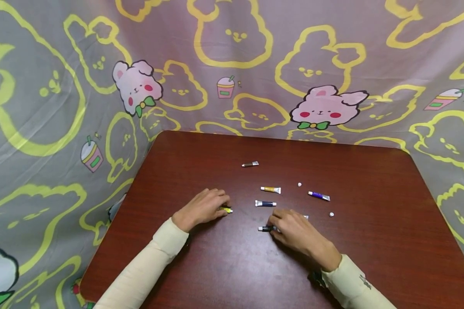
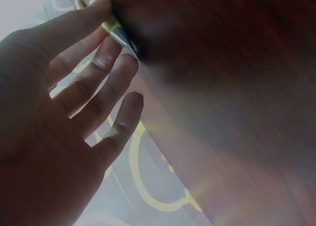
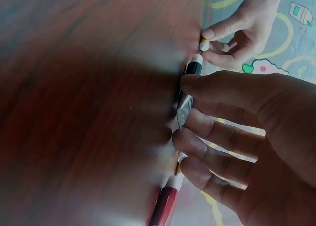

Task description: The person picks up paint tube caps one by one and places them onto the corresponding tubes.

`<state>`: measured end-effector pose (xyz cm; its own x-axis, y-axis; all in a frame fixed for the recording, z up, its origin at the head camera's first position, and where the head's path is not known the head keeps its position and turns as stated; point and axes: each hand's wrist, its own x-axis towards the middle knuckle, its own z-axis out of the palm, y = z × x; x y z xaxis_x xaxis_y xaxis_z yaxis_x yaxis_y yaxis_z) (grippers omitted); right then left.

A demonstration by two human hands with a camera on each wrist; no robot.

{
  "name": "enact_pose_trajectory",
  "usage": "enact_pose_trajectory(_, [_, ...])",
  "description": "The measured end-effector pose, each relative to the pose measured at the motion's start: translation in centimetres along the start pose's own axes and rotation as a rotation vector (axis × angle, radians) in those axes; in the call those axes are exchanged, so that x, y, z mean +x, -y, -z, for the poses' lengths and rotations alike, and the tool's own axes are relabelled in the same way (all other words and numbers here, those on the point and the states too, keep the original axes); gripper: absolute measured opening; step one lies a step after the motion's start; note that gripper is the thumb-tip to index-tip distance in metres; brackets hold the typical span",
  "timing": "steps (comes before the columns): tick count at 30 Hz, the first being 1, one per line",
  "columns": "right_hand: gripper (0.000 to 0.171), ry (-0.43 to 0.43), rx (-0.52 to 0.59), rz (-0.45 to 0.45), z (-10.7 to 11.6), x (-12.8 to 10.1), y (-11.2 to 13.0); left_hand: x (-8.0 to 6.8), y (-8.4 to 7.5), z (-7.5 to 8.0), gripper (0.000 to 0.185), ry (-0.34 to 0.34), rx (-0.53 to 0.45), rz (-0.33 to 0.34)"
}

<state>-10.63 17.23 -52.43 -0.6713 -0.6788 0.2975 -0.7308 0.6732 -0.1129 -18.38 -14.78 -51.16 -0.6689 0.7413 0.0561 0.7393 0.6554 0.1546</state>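
Observation:
My left hand pinches a small yellow paint tube at the table surface, its white cap pointing right. In the left wrist view, the thumb and index finger hold the tube while the other fingers are spread. My right hand grips a black paint tube between thumb and fingers, white cap towards the left hand. A red paint tube lies close to the right hand's little finger in the right wrist view; the hand mostly hides this area in the head view.
Beyond the hands lie a dark blue tube, an orange-yellow tube, a brown tube and a purple tube. Two loose white caps rest on the right side of the brown table. Patterned cloth hangs around it.

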Motion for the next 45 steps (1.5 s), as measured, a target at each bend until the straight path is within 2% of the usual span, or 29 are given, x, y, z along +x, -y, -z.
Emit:
enact_pose_trajectory(5, [0.024,-0.061,0.006,-0.018,0.4,-0.5,-0.7,0.0,-0.1,0.0,0.016,0.011,0.0,0.001])
enact_pose_trajectory(11, [0.026,-0.146,-0.016,-0.073,1.8,-2.0,-2.8,0.2,0.0,0.1,0.017,0.008,0.01,-0.004])
enact_pose_trajectory(18, [0.024,-0.131,-0.012,-0.254,3.6,-4.7,-5.3,0.5,-0.1,0.2,0.019,-0.001,0.004,-0.017])
enact_pose_trajectory(22, [0.022,-0.127,-0.004,-0.329,4.3,-6.0,-6.4,0.7,-0.3,0.4,0.018,-0.008,-0.009,-0.026])
enact_pose_trajectory(30, [0.025,-0.18,-0.023,-0.348,4.1,-7.6,-8.1,1.6,-1.2,1.1,0.015,-0.057,-0.046,-0.068])
enact_pose_trajectory(34, [0.024,-0.173,-0.02,-0.37,4.1,-8.4,-8.8,1.9,-1.9,1.7,0.016,-0.085,-0.061,-0.078])
enact_pose_trajectory(45, [0.026,-0.121,-0.017,-0.453,3.8,-10.2,-10.0,2.4,-3.4,2.7,0.018,-0.095,-0.043,-0.1])
